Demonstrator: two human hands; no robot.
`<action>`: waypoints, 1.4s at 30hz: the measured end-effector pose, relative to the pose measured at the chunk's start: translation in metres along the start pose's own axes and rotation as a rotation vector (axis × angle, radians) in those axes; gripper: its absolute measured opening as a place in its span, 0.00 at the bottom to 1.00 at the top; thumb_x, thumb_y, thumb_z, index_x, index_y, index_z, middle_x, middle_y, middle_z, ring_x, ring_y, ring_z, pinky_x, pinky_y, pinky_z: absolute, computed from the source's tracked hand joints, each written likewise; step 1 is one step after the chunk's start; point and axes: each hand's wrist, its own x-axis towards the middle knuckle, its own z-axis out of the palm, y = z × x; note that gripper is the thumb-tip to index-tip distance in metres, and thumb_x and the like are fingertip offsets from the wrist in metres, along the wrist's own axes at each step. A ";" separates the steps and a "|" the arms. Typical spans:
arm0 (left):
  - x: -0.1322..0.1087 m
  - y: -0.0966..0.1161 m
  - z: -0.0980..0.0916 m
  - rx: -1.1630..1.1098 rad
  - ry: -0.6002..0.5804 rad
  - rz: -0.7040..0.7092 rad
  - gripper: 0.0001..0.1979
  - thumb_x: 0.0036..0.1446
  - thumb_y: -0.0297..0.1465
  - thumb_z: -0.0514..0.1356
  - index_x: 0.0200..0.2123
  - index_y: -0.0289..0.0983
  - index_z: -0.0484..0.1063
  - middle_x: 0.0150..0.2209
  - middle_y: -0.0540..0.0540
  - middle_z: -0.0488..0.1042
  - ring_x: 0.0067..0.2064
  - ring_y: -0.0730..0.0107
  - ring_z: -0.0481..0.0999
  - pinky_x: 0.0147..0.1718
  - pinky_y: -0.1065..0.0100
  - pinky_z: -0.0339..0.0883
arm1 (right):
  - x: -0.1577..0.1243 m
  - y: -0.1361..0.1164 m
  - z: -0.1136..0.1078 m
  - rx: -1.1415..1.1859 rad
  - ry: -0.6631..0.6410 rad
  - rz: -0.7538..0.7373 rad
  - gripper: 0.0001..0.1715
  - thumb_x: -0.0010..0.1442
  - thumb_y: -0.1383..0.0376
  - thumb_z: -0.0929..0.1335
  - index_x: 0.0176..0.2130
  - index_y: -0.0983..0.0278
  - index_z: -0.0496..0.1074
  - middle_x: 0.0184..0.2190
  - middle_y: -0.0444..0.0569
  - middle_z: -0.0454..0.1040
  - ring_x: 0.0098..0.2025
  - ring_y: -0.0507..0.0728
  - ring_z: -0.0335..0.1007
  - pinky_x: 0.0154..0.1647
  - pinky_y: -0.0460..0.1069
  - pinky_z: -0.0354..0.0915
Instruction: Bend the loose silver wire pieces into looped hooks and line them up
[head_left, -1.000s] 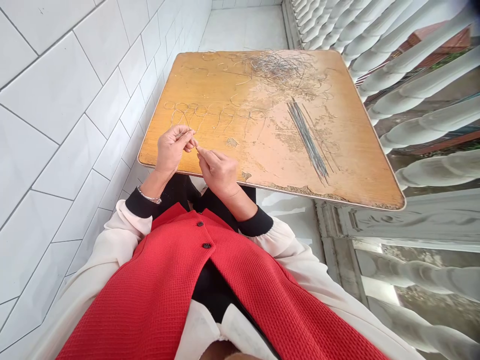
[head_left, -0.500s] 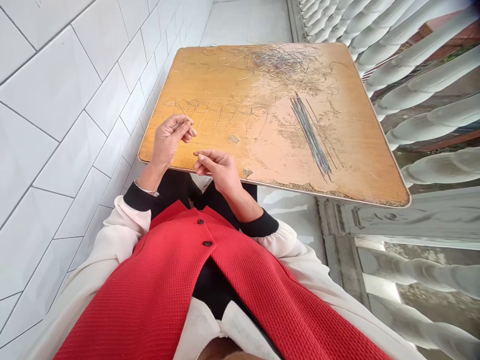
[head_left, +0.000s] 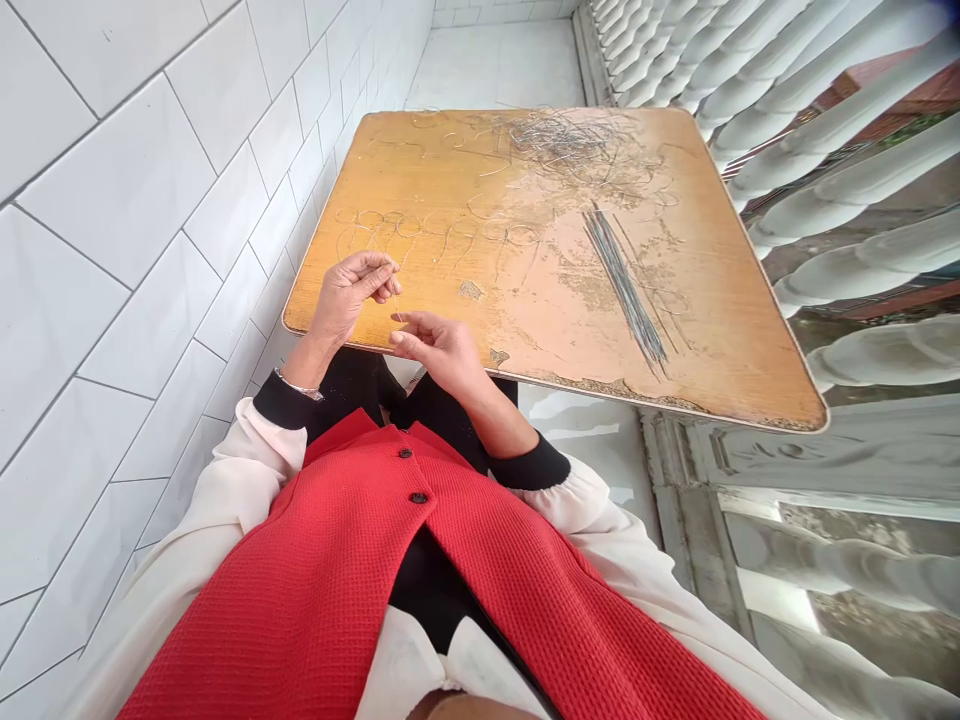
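Observation:
My left hand [head_left: 356, 290] is above the table's near left corner, its thumb and fingers pinched on a thin wire [head_left: 397, 300]. That wire runs down from the pinch towards my right hand [head_left: 439, 345]. My right thumb and index finger are apart there, and the wire's lower end is close to the index fingertip; whether they touch is too fine to tell. Beyond my hands lies a row of looped wires [head_left: 450, 235] with tails. A bundle of straight grey wires [head_left: 626, 290] rests to the right on the table.
A tangled heap of wires [head_left: 566, 135] covers the far part of the worn wooden table [head_left: 720, 330]. A white tiled wall [head_left: 142, 250] stands close on the left. White balusters [head_left: 847, 200] run along the right side.
My right thumb and index finger have parted from their pinch at the wire's lower end. My left hand keeps its pinch. The whole view has shifted slightly, with the table lower in it.

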 end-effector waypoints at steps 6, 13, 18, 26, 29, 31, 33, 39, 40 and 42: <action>-0.006 0.003 0.007 -0.028 -0.059 -0.120 0.07 0.59 0.28 0.69 0.28 0.36 0.79 0.25 0.52 0.77 0.25 0.82 0.70 0.29 0.76 0.66 | 0.005 -0.014 0.000 0.151 0.041 0.065 0.27 0.49 0.44 0.77 0.29 0.65 0.76 0.22 0.45 0.76 0.21 0.48 0.65 0.23 0.45 0.64; -0.013 0.007 0.014 -0.065 -0.065 -0.164 0.10 0.58 0.21 0.66 0.24 0.36 0.79 0.24 0.52 0.77 0.26 0.83 0.68 0.30 0.77 0.64 | 0.002 -0.006 0.008 0.291 0.092 0.125 0.29 0.44 0.44 0.80 0.29 0.64 0.76 0.21 0.44 0.76 0.19 0.47 0.67 0.20 0.44 0.66; -0.010 0.009 0.013 -0.027 -0.031 -0.178 0.10 0.59 0.21 0.66 0.25 0.35 0.78 0.24 0.52 0.76 0.25 0.84 0.68 0.29 0.77 0.64 | -0.001 -0.004 -0.008 0.271 -0.085 0.210 0.33 0.43 0.43 0.81 0.36 0.66 0.80 0.28 0.48 0.81 0.26 0.50 0.75 0.28 0.44 0.72; -0.004 0.006 0.013 0.063 0.109 -0.150 0.09 0.60 0.31 0.69 0.28 0.36 0.76 0.25 0.53 0.78 0.26 0.83 0.73 0.27 0.78 0.65 | -0.011 -0.006 -0.011 0.317 -0.160 0.231 0.33 0.44 0.44 0.81 0.39 0.66 0.80 0.28 0.48 0.82 0.24 0.49 0.74 0.28 0.45 0.72; -0.006 0.008 0.017 0.063 0.146 -0.166 0.10 0.60 0.31 0.69 0.29 0.36 0.75 0.24 0.54 0.77 0.24 0.83 0.74 0.25 0.78 0.64 | -0.010 -0.005 -0.007 0.306 -0.107 0.199 0.31 0.46 0.42 0.80 0.35 0.65 0.80 0.27 0.48 0.81 0.23 0.49 0.72 0.27 0.45 0.71; -0.007 0.009 0.018 0.056 0.157 -0.188 0.11 0.61 0.30 0.69 0.28 0.36 0.73 0.23 0.54 0.76 0.23 0.83 0.74 0.24 0.78 0.63 | -0.009 -0.004 -0.006 0.278 -0.086 0.174 0.30 0.45 0.42 0.80 0.33 0.65 0.80 0.25 0.48 0.81 0.22 0.49 0.71 0.27 0.45 0.71; -0.007 0.009 0.020 0.043 0.168 -0.195 0.12 0.61 0.29 0.68 0.27 0.36 0.72 0.22 0.55 0.75 0.22 0.83 0.73 0.24 0.78 0.63 | -0.008 -0.001 -0.004 0.258 -0.085 0.140 0.29 0.46 0.43 0.80 0.33 0.64 0.80 0.25 0.47 0.80 0.22 0.49 0.71 0.27 0.46 0.72; -0.008 0.008 0.020 -0.024 0.203 -0.184 0.11 0.64 0.29 0.66 0.28 0.36 0.73 0.23 0.55 0.75 0.23 0.84 0.73 0.25 0.79 0.65 | -0.008 0.009 0.005 0.333 -0.040 0.041 0.28 0.49 0.43 0.79 0.34 0.63 0.81 0.25 0.46 0.81 0.22 0.49 0.71 0.27 0.45 0.70; -0.008 0.008 0.020 -0.027 0.201 -0.185 0.11 0.64 0.29 0.66 0.28 0.36 0.73 0.23 0.55 0.75 0.23 0.84 0.73 0.25 0.79 0.65 | -0.008 0.011 0.006 0.335 -0.046 0.055 0.28 0.49 0.42 0.78 0.34 0.64 0.81 0.26 0.47 0.81 0.22 0.49 0.71 0.27 0.45 0.70; -0.007 0.009 0.019 -0.020 0.188 -0.184 0.10 0.63 0.30 0.67 0.28 0.36 0.74 0.23 0.55 0.76 0.23 0.84 0.73 0.25 0.78 0.65 | -0.009 0.013 0.004 0.304 -0.104 0.110 0.29 0.48 0.42 0.78 0.34 0.64 0.81 0.27 0.48 0.81 0.24 0.50 0.74 0.30 0.46 0.72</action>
